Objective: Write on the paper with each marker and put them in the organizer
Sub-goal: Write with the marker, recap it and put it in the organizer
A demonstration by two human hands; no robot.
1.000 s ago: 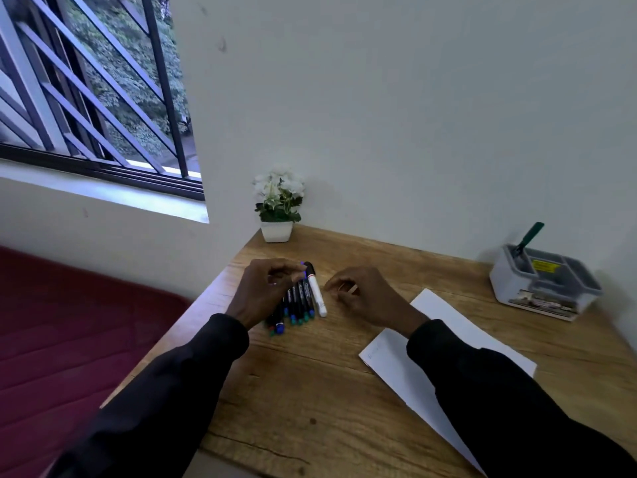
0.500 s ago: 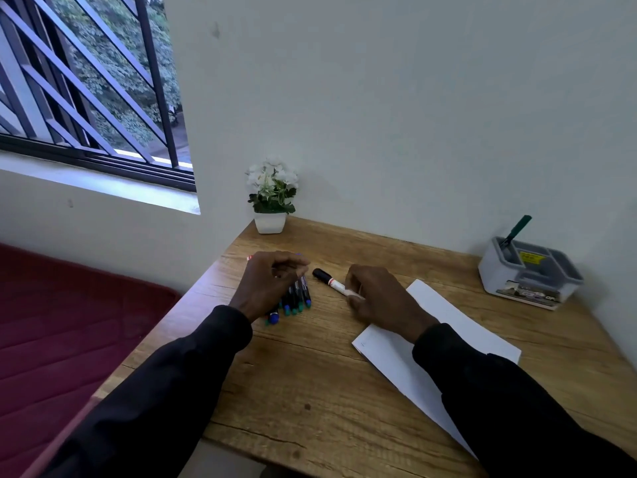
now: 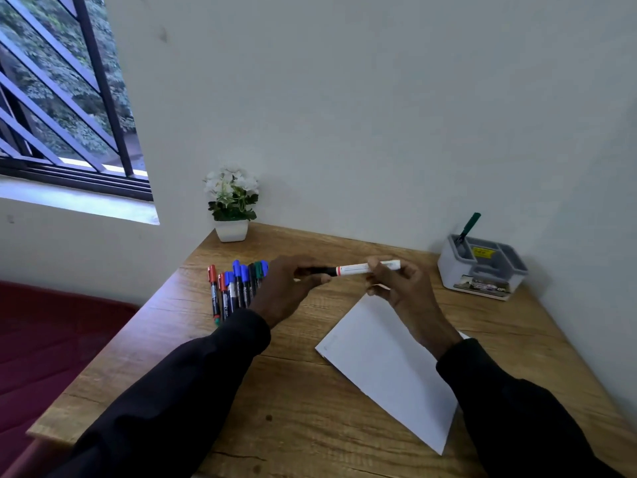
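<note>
A white marker (image 3: pixel 356 269) with a black cap is held level above the wooden desk (image 3: pixel 303 401). My right hand (image 3: pixel 396 288) grips its white barrel, and my left hand (image 3: pixel 289 288) pinches the black cap end. Behind my left hand, a row of several markers (image 3: pixel 234 288) with red, blue and green caps lies on the desk. A white sheet of paper (image 3: pixel 389 367) lies under my right forearm. The grey organizer (image 3: pixel 482 270) stands at the far right by the wall with one green marker (image 3: pixel 468 226) upright in it.
A small white pot of white flowers (image 3: pixel 231 201) stands at the desk's far left corner. The wall runs along the back and right. A barred window is at the upper left, and a dark red surface lies below the desk's left edge.
My right hand lifted the white marker off the desk and turned it level. My left hand left the marker row and took hold of the cap end.
</note>
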